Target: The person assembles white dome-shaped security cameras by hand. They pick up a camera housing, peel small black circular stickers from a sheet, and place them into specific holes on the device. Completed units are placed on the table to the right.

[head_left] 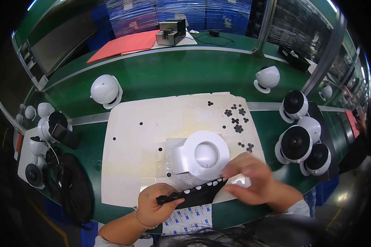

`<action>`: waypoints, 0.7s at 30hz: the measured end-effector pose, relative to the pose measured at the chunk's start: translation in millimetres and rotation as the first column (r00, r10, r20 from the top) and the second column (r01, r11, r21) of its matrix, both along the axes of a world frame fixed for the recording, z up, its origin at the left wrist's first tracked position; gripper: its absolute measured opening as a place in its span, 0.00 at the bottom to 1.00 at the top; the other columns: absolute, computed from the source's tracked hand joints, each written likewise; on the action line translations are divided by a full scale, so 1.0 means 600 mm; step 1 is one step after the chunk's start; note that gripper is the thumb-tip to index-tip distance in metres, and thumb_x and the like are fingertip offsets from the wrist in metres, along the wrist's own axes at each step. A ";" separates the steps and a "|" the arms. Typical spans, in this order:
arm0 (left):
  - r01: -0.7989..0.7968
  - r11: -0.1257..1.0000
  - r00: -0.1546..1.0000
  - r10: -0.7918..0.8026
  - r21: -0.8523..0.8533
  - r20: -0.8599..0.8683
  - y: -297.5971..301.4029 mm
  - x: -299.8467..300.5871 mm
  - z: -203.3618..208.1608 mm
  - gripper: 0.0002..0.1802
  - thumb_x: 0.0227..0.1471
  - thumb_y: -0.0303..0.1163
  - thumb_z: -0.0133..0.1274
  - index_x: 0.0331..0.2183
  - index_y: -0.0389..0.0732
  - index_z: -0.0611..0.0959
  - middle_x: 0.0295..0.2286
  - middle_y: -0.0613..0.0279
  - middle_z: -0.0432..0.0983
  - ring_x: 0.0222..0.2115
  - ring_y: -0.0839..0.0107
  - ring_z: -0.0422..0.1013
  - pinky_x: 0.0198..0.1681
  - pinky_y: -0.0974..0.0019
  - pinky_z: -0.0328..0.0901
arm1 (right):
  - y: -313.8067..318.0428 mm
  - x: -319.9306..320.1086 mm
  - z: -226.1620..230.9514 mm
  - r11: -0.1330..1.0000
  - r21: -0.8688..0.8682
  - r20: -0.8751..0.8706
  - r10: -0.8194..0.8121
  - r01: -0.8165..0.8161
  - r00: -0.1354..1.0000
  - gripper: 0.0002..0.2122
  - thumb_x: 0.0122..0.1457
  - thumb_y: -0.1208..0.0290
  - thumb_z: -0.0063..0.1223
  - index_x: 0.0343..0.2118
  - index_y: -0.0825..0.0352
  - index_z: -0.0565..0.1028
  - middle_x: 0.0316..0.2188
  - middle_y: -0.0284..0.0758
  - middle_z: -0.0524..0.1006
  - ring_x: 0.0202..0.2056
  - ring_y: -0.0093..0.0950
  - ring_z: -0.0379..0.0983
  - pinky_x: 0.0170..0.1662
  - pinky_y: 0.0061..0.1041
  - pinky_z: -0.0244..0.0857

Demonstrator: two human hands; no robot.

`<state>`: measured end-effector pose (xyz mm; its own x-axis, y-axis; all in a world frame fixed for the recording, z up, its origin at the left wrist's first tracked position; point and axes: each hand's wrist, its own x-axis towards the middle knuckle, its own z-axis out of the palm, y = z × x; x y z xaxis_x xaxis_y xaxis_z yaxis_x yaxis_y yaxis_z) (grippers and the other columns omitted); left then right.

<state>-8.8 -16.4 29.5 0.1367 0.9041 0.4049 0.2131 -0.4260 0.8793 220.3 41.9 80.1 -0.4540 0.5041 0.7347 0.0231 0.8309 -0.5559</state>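
Note:
My left hand grips a black sheet at its left end, thumb on top. Along the sheet's folded upper edge runs a row of white round spots. My right hand is at the sheet's right end, thumb and forefinger apart and slightly blurred; nothing shows between them. Just beyond the sheet, a white rounded device lies with its ring-shaped base facing up. Below the sheet, a white backing sheet with blue print lies at the table's near edge.
Under the device is a worn pale board, with small black discs scattered mostly at its far right. Similar white devices stand at the right, left and back. A black pouch with a cable lies at left.

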 end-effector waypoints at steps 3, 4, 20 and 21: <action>0.072 0.992 0.997 -0.072 0.102 -0.006 0.007 0.004 0.002 0.10 0.34 0.21 0.60 0.22 0.36 0.74 0.20 0.56 0.73 0.20 0.65 0.70 0.22 0.70 0.63 | -0.003 -0.020 0.005 0.995 0.034 0.091 0.090 -0.093 0.992 0.18 0.42 0.82 0.54 0.40 0.66 0.68 0.28 0.35 0.73 0.30 0.32 0.70 0.34 0.27 0.61; 0.077 0.992 0.997 -0.075 0.104 -0.023 0.007 0.003 0.004 0.10 0.33 0.21 0.60 0.22 0.36 0.74 0.21 0.56 0.73 0.21 0.64 0.70 0.23 0.69 0.63 | 0.000 -0.023 0.007 0.989 0.067 0.153 0.118 -0.129 0.981 0.16 0.44 0.82 0.53 0.39 0.67 0.69 0.28 0.36 0.73 0.31 0.32 0.70 0.34 0.27 0.61; 0.149 0.939 0.837 0.047 0.310 -0.545 0.006 0.003 0.024 0.12 0.31 0.27 0.55 0.26 0.48 0.77 0.43 0.67 0.70 0.47 0.66 0.62 0.52 0.53 0.44 | 0.072 -0.008 0.001 0.800 -0.575 -0.198 0.069 -0.172 0.978 0.30 0.50 0.89 0.38 0.55 0.65 0.45 0.44 0.42 0.58 0.33 0.19 0.65 0.38 0.17 0.61; 0.149 0.938 0.844 0.045 0.314 -0.534 0.008 0.004 0.022 0.12 0.31 0.27 0.55 0.26 0.48 0.77 0.43 0.67 0.70 0.47 0.66 0.62 0.52 0.53 0.44 | 0.070 -0.006 0.000 0.803 -0.572 -0.191 0.067 -0.167 0.979 0.30 0.50 0.89 0.38 0.55 0.65 0.45 0.44 0.42 0.58 0.33 0.19 0.65 0.38 0.17 0.61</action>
<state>-6.6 -11.5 42.9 0.4583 0.7147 0.5283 0.5695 -0.6925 0.4428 216.4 84.2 80.2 -0.4444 0.8093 0.3842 -0.1798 0.3395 -0.9233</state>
